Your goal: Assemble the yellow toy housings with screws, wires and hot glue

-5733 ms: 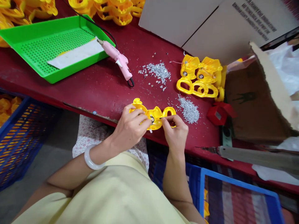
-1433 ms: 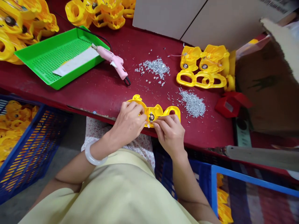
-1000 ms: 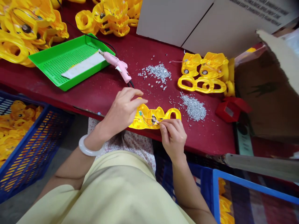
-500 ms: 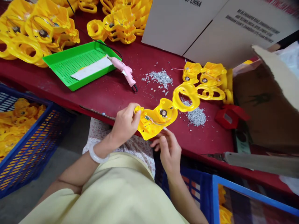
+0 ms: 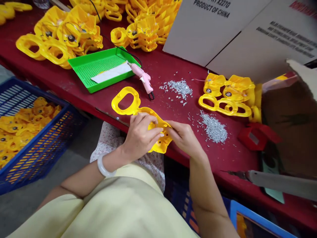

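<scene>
A yellow plastic shell half (image 5: 158, 145) with a large handle loop is held over the table's front edge, loop to the left. Its inner side with small screw posts faces up. My right hand (image 5: 184, 137) pinches its right edge between thumb and fingers. My left hand (image 5: 141, 134) lies over its middle, fingers bent and closed on it, hiding part of the inside. Beyond the shell are a pink glue gun (image 5: 143, 77), a heap of small metal parts (image 5: 182, 87) and a heap of screws (image 5: 215, 129).
A green tray (image 5: 81, 74) holds a white strip. Stacked yellow shells (image 5: 71, 36) stand behind it, more shells (image 5: 230, 92) at right beside cartons (image 5: 198, 33). A blue crate (image 5: 44, 132) stands lower left. A grey-handled screwdriver (image 5: 279, 181) juts in at right, near a red box (image 5: 252, 135).
The shell in my hands now has its loop to the left instead of the right, and no speaker or wires show in it. My right hand has moved up onto its right edge.
</scene>
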A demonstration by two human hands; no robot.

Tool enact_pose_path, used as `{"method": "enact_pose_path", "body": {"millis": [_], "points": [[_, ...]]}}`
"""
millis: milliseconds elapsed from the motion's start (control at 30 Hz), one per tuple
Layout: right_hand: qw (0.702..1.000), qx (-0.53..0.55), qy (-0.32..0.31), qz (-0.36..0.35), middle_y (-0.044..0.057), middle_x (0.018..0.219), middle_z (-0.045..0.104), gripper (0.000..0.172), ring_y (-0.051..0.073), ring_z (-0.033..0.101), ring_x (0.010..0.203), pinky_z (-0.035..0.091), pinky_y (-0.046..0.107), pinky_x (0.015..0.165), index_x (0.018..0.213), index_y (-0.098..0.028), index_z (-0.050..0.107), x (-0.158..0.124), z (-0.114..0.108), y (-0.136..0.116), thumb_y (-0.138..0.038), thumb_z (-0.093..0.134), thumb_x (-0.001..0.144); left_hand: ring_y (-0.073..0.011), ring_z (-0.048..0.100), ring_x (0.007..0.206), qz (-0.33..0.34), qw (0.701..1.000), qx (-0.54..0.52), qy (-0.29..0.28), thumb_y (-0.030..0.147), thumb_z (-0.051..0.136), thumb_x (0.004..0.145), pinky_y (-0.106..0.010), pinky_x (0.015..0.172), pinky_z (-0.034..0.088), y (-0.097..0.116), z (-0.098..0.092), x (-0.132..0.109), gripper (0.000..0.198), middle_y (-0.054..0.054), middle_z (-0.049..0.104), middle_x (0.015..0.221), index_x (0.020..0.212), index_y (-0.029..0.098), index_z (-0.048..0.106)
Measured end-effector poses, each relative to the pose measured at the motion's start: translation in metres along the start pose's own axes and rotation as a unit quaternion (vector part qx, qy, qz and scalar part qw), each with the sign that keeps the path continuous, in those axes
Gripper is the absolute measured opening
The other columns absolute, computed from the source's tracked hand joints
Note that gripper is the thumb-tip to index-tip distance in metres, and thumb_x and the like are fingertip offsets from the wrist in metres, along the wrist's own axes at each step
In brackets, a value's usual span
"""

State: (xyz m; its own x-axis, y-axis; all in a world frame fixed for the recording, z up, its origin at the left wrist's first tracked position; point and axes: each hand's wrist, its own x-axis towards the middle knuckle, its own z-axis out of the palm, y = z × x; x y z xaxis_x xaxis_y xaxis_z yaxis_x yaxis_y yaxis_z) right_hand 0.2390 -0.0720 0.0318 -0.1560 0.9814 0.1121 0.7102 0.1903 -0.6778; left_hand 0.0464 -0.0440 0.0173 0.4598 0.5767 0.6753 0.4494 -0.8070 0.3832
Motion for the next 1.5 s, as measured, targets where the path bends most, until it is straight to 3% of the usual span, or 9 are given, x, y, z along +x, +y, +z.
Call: {"method": "enact_pose_path", "body": {"millis": [100, 267, 333, 467, 600, 833, 1200, 1367, 1500], "points": [[0.999, -0.044, -0.01, -0.011, 0.005, 0.092, 0.073, 0.022, 0.016, 0.067, 0.076, 0.052, 0.028, 0.071, 0.102, -0.019, 0.069, 0.007, 0.001, 0.004, -0.025, 0.054, 0.088, -0.0203, 0.051, 0.095, -0.033, 0.999, -0.017, -0.012, 0.026, 0.058, 0.092, -0.039, 0.083, 0.038, -0.003, 0.013, 0.002, 0.018, -0.005, 0.066, 0.095, 0.081, 0.02, 0.071], [0.986, -0.079, 0.142, -0.043, 0.007, 0.102, 0.068, 0.034, 0.015, 0.064, 0.084, 0.053, 0.032, 0.078, 0.121, -0.021, 0.06, -0.008, -0.01, -0.01, -0.026, 0.06, 0.087, -0.02, 0.051, 0.092, -0.048, 0.998, -0.015, -0.031, 0.024, 0.057, 0.092, -0.038, 0.081, 0.036, -0.004, 0.019, 0.007, 0.019, -0.004, 0.067, 0.089, 0.077, 0.018, 0.068], [0.982, -0.065, 0.153, -0.091, 0.006, 0.102, 0.068, 0.037, 0.015, 0.064, 0.086, 0.053, 0.031, 0.078, 0.123, -0.023, 0.058, -0.014, -0.013, -0.019, -0.022, 0.061, 0.086, -0.0199, 0.051, 0.092, -0.04, 0.998, -0.02, -0.04, 0.023, 0.057, 0.092, -0.038, 0.08, 0.036, -0.004, 0.02, 0.009, 0.019, -0.004, 0.067, 0.089, 0.077, 0.018, 0.068], [0.977, -0.069, 0.156, -0.13, 0.004, 0.09, 0.069, 0.015, 0.015, 0.063, 0.083, 0.052, 0.03, 0.073, 0.099, -0.023, 0.067, -0.015, -0.007, -0.027, -0.02, 0.064, 0.085, -0.02, 0.051, 0.092, -0.032, 0.998, -0.026, -0.048, 0.023, 0.056, 0.093, -0.037, 0.078, 0.035, -0.005, 0.021, 0.011, 0.019, -0.004, 0.067, 0.089, 0.078, 0.018, 0.067], [0.978, -0.044, 0.196, -0.058, 0.001, 0.079, 0.067, 0.005, 0.012, 0.06, 0.071, 0.048, 0.026, 0.064, 0.085, -0.021, 0.066, -0.016, 0.002, -0.021, -0.023, 0.062, 0.087, -0.0177, 0.057, 0.086, -0.038, 0.995, -0.077, -0.047, 0.023, 0.056, 0.094, -0.036, 0.08, 0.036, -0.007, 0.022, 0.011, 0.012, -0.001, 0.069, 0.084, 0.088, 0.018, 0.065], [0.971, 0.074, 0.208, 0.094, -0.001, 0.069, 0.062, 0.022, 0.011, 0.056, 0.064, 0.044, 0.025, 0.061, 0.075, -0.02, 0.062, -0.025, 0.013, -0.011, -0.037, 0.058, 0.089, -0.0177, 0.06, 0.09, -0.047, 0.984, -0.146, -0.095, 0.028, 0.058, 0.093, -0.035, 0.085, 0.037, -0.006, 0.022, 0.013, 0.011, -0.001, 0.07, 0.088, 0.09, 0.019, 0.061], [0.966, 0.106, 0.203, 0.122, -0.002, 0.063, 0.06, 0.03, 0.01, 0.053, 0.058, 0.044, 0.023, 0.058, 0.069, -0.019, 0.061, -0.021, 0.013, -0.007, -0.041, 0.058, 0.088, -0.0145, 0.062, 0.076, -0.05, 0.983, -0.155, -0.087, 0.023, 0.051, 0.096, -0.034, 0.082, 0.042, -0.006, 0.026, 0.014, 0.015, 0.001, 0.068, 0.079, 0.085, 0.017, 0.06], [0.962, 0.13, 0.19, 0.144, -0.002, 0.063, 0.062, 0.03, 0.01, 0.056, 0.058, 0.046, 0.023, 0.057, 0.071, -0.019, 0.064, -0.017, 0.013, 0.002, -0.044, 0.06, 0.087, -0.0242, 0.058, 0.119, 0.006, 0.996, -0.075, -0.055, 0.015, 0.041, 0.096, -0.041, 0.101, 0.045, -0.008, 0.031, 0.018, 0.019, -0.009, 0.068, 0.098, 0.088, 0.014, 0.059], [0.952, 0.064, 0.252, 0.16, 0.002, 0.071, 0.068, 0.031, 0.013, 0.061, 0.063, 0.05, 0.027, 0.063, 0.079, -0.018, 0.066, -0.005, 0.006, 0.009, -0.048, 0.059, 0.086, -0.022, 0.064, 0.107, 0.037, 0.992, -0.055, -0.103, 0.009, 0.036, 0.095, -0.037, 0.097, 0.051, -0.014, 0.039, 0.02, 0.02, -0.013, 0.067, 0.102, 0.096, 0.011, 0.056]]}}
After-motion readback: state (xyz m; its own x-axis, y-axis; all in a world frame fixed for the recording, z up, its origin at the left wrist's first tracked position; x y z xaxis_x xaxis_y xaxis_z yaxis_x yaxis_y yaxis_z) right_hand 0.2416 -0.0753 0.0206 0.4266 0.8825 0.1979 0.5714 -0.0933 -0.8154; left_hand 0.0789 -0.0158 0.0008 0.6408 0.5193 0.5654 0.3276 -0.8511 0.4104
